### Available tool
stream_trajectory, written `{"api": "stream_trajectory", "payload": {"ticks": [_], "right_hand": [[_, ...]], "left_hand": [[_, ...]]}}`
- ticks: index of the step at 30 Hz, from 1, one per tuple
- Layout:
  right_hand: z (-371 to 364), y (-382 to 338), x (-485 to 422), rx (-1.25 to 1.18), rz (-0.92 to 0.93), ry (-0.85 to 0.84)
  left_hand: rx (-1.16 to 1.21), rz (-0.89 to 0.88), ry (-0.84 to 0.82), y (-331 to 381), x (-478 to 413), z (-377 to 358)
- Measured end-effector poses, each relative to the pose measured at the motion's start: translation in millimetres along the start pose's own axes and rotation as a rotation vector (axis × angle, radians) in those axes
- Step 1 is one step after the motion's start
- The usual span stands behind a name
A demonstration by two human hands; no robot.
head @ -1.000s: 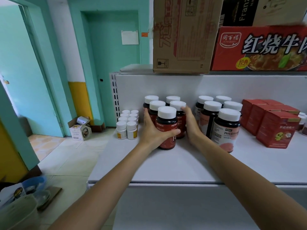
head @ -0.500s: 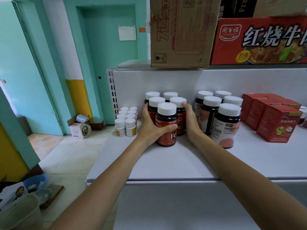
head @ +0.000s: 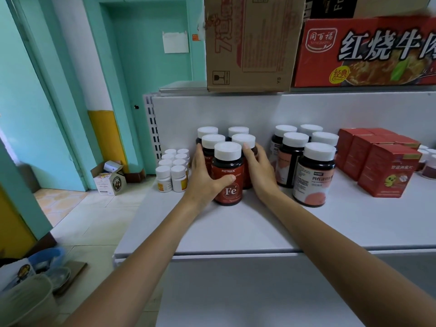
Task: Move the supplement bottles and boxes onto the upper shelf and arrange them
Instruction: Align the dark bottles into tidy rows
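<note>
My left hand (head: pixel 203 179) wraps the red bottle (head: pixel 230 192), thumb across its label. My right hand (head: pixel 260 172), fingers straight, presses the bottles (head: pixel 243 139) just behind and right of it. The red bottle stands upright on the shelf (head: pixel 236 228), between both hands. I judge the left hand nearer.
</note>
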State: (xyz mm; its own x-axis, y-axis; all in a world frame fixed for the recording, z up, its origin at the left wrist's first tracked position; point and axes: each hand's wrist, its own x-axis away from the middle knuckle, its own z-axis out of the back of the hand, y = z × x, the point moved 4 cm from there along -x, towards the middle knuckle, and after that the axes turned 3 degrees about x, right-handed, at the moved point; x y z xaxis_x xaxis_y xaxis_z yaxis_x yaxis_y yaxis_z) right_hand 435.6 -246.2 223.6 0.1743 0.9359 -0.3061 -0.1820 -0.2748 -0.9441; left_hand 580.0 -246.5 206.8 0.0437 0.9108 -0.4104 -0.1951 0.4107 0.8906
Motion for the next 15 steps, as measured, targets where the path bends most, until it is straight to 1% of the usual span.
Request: {"api": "stream_trajectory", "payload": {"ticks": [5, 8, 11, 15], "right_hand": [[0, -2, 5, 0.029, 0.013, -0.007], [0, -4, 6, 0.076, 0.038, -0.017], [0, -4, 9, 0.136, 0.092, -0.017], [2, -2, 7, 0.156, 0.106, -0.033]], "left_hand": [[-0.181, -0.032, 0.073, 15, 12, -3], [-0.147, -0.066, 0.031, 12, 12, -2], [-0.079, -0.053, -0.004, 9, 12, 3], [-0.030, -0.027, 0.030, 8, 17, 10]]}}
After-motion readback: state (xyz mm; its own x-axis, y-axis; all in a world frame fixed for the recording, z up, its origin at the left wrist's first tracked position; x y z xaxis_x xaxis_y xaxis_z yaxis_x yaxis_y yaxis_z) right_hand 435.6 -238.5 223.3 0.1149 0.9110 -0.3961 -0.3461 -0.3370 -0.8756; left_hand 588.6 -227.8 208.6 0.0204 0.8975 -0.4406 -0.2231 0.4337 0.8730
